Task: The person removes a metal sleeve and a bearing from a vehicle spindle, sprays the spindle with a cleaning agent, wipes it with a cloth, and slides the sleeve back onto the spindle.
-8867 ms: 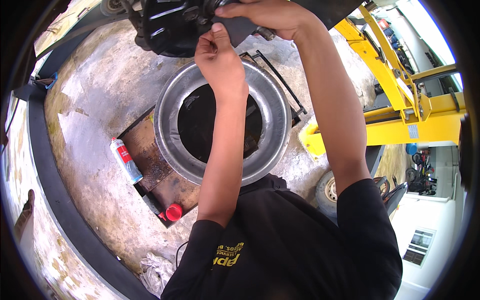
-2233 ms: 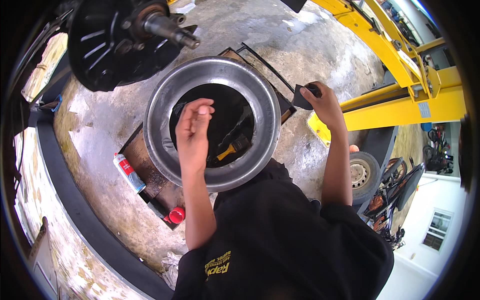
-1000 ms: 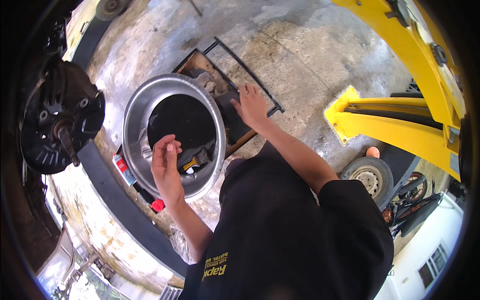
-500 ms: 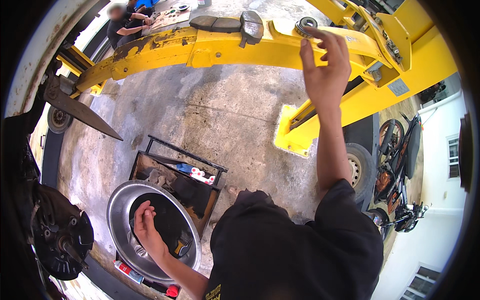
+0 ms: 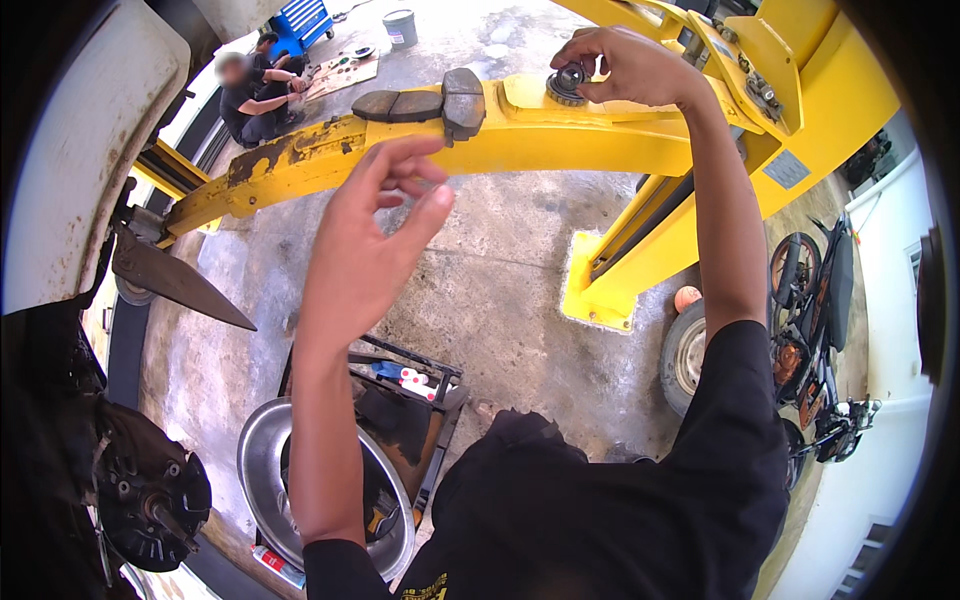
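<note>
On the yellow lift arm (image 5: 590, 145), my right hand (image 5: 640, 68) has its thumb and fingers closed around a dark ring-shaped bearing (image 5: 568, 88). A smaller ring shows at its top, and I cannot tell whether it is a separate part. My left hand (image 5: 370, 240) is raised in the air before the arm, fingers apart and holding nothing. Just beyond it, worn brake pads (image 5: 462, 103) lie on the arm's top.
At lower left, a metal basin (image 5: 262, 462) stands over a black-framed cart (image 5: 440, 440). A wheel hub spindle (image 5: 155, 505) is at far left, below a pointed dark metal part (image 5: 185, 280). Two people (image 5: 255, 100) crouch at the back. A motorcycle (image 5: 815, 310) stands right.
My left hand has risen from over the basin to beside the lift arm. My right hand has come down onto the bearing and closed on it.
</note>
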The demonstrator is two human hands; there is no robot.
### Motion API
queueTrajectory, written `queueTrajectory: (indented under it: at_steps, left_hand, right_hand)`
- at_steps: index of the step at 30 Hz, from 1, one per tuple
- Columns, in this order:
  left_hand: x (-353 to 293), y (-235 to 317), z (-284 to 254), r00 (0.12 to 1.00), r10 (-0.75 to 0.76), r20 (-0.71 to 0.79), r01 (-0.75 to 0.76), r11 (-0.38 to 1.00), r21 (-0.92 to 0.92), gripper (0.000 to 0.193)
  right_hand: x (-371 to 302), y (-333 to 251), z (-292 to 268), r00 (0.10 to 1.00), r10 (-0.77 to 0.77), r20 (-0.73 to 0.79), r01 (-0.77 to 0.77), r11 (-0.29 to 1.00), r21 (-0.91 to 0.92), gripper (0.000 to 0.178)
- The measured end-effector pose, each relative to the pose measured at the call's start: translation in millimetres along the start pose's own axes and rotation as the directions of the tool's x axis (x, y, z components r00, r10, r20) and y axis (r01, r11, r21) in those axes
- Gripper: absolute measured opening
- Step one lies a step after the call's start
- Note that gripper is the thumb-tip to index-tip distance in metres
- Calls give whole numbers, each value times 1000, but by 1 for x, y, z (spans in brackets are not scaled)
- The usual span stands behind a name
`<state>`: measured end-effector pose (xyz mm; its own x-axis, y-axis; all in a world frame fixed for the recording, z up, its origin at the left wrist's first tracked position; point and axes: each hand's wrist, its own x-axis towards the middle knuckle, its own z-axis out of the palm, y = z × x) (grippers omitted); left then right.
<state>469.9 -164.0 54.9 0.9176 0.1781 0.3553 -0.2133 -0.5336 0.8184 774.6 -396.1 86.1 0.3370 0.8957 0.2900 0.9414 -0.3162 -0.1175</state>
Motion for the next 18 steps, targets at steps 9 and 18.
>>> queueTrajectory:
  at_steps: [9,18]
  left_hand:
    - [169,-43,127,964,256,67,-259,860,439,74]
    - [171,-25,109,967,219,127,-252,889,382,45]
  right_hand:
    - [-34,-7,9,887,318,-335,-216,926,310,38]
    - [-41,-1,18,906,287,-312,-229,951,208,35]
